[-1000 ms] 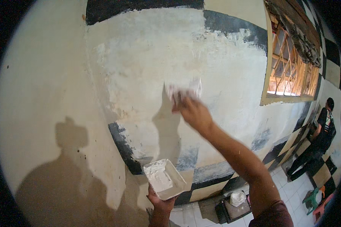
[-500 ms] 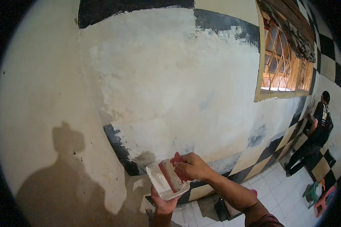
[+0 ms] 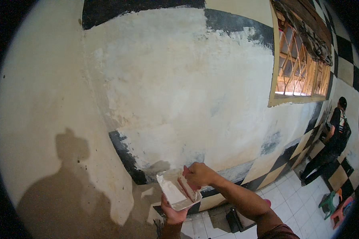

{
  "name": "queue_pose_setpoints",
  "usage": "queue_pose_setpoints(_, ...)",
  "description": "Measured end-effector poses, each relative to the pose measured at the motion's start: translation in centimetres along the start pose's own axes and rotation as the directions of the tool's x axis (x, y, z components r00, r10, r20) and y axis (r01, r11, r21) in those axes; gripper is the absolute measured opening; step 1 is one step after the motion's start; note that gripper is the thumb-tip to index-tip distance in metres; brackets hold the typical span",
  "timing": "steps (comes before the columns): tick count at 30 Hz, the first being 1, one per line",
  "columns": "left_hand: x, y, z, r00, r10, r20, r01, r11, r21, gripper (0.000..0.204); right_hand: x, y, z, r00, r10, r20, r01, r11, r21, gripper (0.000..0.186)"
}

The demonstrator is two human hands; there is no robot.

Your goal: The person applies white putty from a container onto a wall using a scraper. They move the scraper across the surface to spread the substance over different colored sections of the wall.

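My left hand [image 3: 174, 215] supports a white, shallow rectangular tray [image 3: 187, 205] from below, its fingers wrapped round the near side. White putty-like paste [image 3: 172, 192] coats the inside. In my right hand [image 3: 204, 174] is a red putty scraper [image 3: 194, 186], gripped from above with its broad blade down in the tray. Most of its grip is hidden by my fingers. Behind both hands is a wall [image 3: 179, 87] smeared with white paste, where black and cream painted patches show around the edges.
A barred window [image 3: 299, 71] with a dark cloth sits at upper right. Another person [image 3: 333, 139] in dark clothes stands by the far wall. Green [image 3: 328, 204] and red stools [image 3: 340, 213] stand on the white tiled floor. A dark box-like object [image 3: 234, 221] lies below my right forearm.
The scraper has shifted toward the tray's right side and tilted steeper, so more of the paste shows. The tray has moved slightly right. The other person has barely moved.
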State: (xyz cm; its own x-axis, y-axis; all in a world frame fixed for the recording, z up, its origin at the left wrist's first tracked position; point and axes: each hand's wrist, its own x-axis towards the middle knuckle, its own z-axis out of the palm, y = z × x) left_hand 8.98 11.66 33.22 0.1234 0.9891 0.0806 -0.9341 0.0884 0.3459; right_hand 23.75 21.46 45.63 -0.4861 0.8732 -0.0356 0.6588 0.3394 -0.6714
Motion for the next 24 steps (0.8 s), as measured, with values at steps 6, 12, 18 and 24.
queue_pose_setpoints(6,0.1,0.1,0.1,0.998,0.056,-0.037,-0.054,0.998,0.042,0.070,0.1,-0.8,0.8,0.992,-0.076,-0.101,0.060,0.986,-0.159,0.034)
queue_pose_setpoints(12,0.0,-0.2,0.5,0.998,-0.010,-0.063,0.012,1.000,0.020,0.069,0.0,-1.4,1.4,0.994,-0.099,-0.045,0.096,0.993,-0.067,0.030)
queue_pose_setpoints(18,-0.6,0.0,1.4,0.999,0.023,-0.041,-0.020,0.998,0.058,0.070,-2.7,-3.8,-0.4,0.999,0.000,0.051,-0.014,0.961,0.275,0.028)
queue_pose_setpoints(24,-0.2,1.6,2.1,0.999,0.016,-0.029,-0.014,0.999,0.046,0.072,-4.2,-3.2,-0.7,0.945,-0.243,-0.220,0.315,0.862,0.397,0.038)
